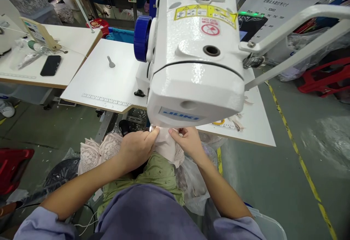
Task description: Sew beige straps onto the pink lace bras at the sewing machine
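A white sewing machine (195, 50) with a blue handwheel (141, 38) fills the middle of the view and hides the needle area. Just below its front end, my left hand (136, 147) and my right hand (188, 141) both pinch a piece of pale pink fabric (167, 144), fingers closed on its upper edge. The fabric hangs down toward my lap. More pink lace fabric (95, 152) lies bunched to the left of my left wrist.
The machine stands on a white table (104, 83) with a printed ruler along its front edge. A second table at the left holds a black phone (50, 65) and a control box (38, 32). Red stools (322, 78) and yellow floor tape (295, 149) lie to the right.
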The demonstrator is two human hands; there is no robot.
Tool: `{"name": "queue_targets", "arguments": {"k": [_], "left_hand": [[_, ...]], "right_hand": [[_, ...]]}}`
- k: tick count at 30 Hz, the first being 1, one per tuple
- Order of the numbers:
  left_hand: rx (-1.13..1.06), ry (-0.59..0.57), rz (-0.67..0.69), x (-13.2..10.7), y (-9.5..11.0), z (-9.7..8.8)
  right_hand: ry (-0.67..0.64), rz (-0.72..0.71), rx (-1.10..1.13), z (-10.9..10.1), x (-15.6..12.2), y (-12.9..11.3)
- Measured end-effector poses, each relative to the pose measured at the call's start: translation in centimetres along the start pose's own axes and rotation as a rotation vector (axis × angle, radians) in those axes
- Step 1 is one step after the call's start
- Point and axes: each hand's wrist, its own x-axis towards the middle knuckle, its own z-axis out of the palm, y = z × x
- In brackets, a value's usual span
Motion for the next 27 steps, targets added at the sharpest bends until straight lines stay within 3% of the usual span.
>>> {"name": "queue_targets", "arguments": {"k": [4, 8, 12, 17, 18, 20, 23, 25, 27], "left_hand": [[-0.098, -0.001, -0.124, -0.4, -0.1, -0.2], [-0.415, -0.035, -0.405, -0.7, -0.3, -0.6], [-0.784, -0.252, -0.594, -0.7, -1.4, -0.9], [-1.221, -0.641, -0.433, -1.5, -2.5, -0.8], [-1.307, -0.652, -0.416, -2.0, -2.6, -0.9], [-1.373, -0.568, -0.465, -3.0, -2.9, -1.6], [-1.193, -0.391, -0.594, -4.6, -4.0, -3.7], [-1.048, -0.367, -0.631, -5.4, -4.8, -5.1], [-0.965, -0.394, -0.635, -6.1, -5.6, -5.4]], "right_hand": [[0.045, 0.013, 0.094, 0.4, -0.4, 0.2], [0.086, 0.024, 0.099, 0.3, -1.0, 1.0], [0.026, 0.054, -0.012, 0.2, -3.0, 0.6], [-0.139, 0.031, 0.11, 2.0, -8.6, -2.5], [-0.168, 0.022, 0.155, 2.7, -9.4, -3.2], [-0.209, -0.004, 0.247, 4.5, -10.0, -4.1], [-0.244, -0.01, 0.505, 8.5, -8.3, -4.7], [-0.238, 0.094, 0.802, 11.3, -6.4, -4.8], [-0.189, 0.313, 1.079, 13.7, -4.6, -4.6]]}}
